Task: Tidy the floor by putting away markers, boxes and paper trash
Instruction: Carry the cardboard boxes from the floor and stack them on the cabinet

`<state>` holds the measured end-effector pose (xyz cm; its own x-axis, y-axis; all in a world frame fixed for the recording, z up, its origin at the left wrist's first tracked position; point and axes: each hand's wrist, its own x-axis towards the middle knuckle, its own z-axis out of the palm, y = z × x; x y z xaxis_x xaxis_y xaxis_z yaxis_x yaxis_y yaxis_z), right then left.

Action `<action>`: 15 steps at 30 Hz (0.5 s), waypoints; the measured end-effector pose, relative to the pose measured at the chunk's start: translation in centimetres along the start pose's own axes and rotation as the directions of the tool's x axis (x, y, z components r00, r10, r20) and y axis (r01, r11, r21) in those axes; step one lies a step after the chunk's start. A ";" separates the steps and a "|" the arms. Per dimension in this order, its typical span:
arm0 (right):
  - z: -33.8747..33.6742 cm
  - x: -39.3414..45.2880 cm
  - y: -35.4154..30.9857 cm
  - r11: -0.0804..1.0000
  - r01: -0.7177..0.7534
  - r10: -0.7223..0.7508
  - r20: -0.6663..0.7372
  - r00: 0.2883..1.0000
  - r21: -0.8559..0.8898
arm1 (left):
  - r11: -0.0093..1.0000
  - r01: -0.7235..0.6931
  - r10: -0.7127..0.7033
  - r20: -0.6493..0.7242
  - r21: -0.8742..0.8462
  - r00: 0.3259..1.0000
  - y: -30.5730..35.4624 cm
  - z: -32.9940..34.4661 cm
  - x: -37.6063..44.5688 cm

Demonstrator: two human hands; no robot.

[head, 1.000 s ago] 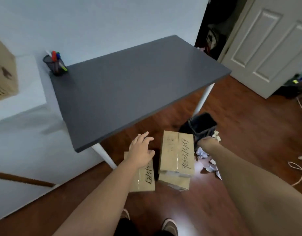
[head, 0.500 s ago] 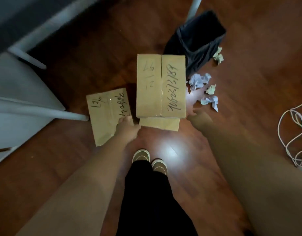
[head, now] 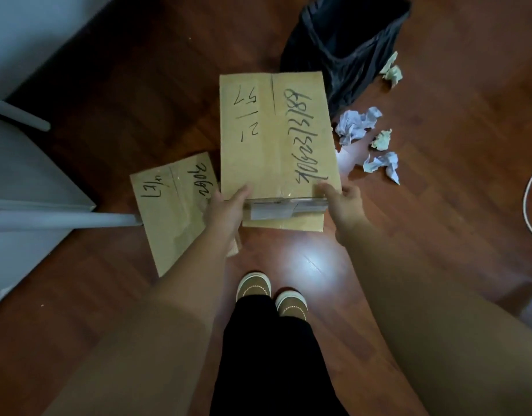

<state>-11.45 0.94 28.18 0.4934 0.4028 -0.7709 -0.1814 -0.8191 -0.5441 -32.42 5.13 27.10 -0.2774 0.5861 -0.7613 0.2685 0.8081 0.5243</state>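
Looking straight down from the head camera, I see both hands clamped on the near end of the large cardboard box (head: 276, 136), which sits at the centre of the view on the wooden floor (head: 438, 235). The left hand (head: 225, 211) grips the near left corner, thumb laid on the top face and the fingers hidden behind the side. The right hand (head: 344, 202) grips the near right corner the same way, thumb on top beside the handwritten numbers. I cannot tell whether the box is lifted clear of the floor.

At nine o'clock from that box lies the smaller cardboard box (head: 171, 211), flat on the floor, its right edge partly covered by the left wrist; it is just beside the large one. A white desk leg (head: 63, 219) runs in from the left edge and ends touching or almost touching this smaller box.

At one o'clock stands the black bin (head: 348, 46), lined with a dark bag, right behind the large box's far right corner. Crumpled paper balls (head: 356, 124) are scattered on the floor at three o'clock from the large box, with another greenish wad (head: 393, 73) beside the bin.

At six o'clock are dark trousers (head: 273, 355) and two brown shoes (head: 254, 288). A white cable (head: 530, 205) curls at the right edge.
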 end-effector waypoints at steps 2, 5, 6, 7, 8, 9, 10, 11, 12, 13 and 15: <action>-0.5 -2.3 -1.2 0.997 0.076 -0.074 -0.065 0.995 0.032 | 0.996 -0.067 0.073 -0.117 0.056 0.990 2.0 -1.2 -2.0; -1.6 -6.9 -3.7 0.984 0.067 -0.053 -0.084 0.995 0.166 | 0.988 -0.129 0.116 -0.137 -0.087 0.984 4.7 -2.9 -6.6; -2.1 -8.7 -4.4 0.983 0.052 -0.040 -0.074 0.996 0.174 | 0.983 -0.130 0.114 -0.127 -0.127 0.985 5.5 -3.8 -8.2; -2.7 -10.6 -5.2 0.984 0.043 -0.034 -0.052 0.998 0.176 | 0.981 -0.124 0.108 -0.111 -0.147 0.988 6.2 -4.8 -9.9; -3.4 -12.6 -6.0 0.984 0.039 -0.035 -0.023 0.999 0.172 | 0.982 -0.107 0.094 -0.084 -0.158 0.992 6.9 -6.0 -11.7; -4.2 -14.7 -7.1 0.986 0.027 -0.029 0.011 1.000 0.165 | 0.983 -0.092 0.083 -0.061 -0.161 0.995 7.6 -7.1 -13.5; -5.0 -16.8 -8.3 0.987 0.017 -0.026 0.048 0.999 0.163 | 0.983 -0.093 0.086 -0.051 -0.157 0.995 8.2 -8.4 -15.3; -6.0 -18.9 -9.7 0.986 0.026 -0.039 0.077 0.996 0.166 | 0.982 -0.107 0.100 -0.052 -0.153 0.994 9.1 -9.6 -17.4; -7.1 -21.2 -11.1 0.984 0.055 -0.071 0.087 0.994 0.169 | 0.978 -0.125 0.117 -0.056 -0.164 0.992 10.0 -10.7 -19.7; -8.3 -23.4 -12.6 0.980 0.104 -0.119 0.081 0.990 0.172 | 0.970 -0.152 0.143 -0.063 -0.188 0.988 11.0 -11.6 -22.1; -10.7 -27.9 -15.9 0.955 0.234 -0.245 0.040 0.969 0.181 | 0.951 -0.220 0.203 -0.098 -0.218 0.974 13.6 -13.5 -27.1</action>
<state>-13.27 -1.66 61.89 0.4882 0.6075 -0.6265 -0.2120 -0.6139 -0.7604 -33.69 0.99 59.98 -0.3058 0.7407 -0.5981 0.1150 0.6524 0.7491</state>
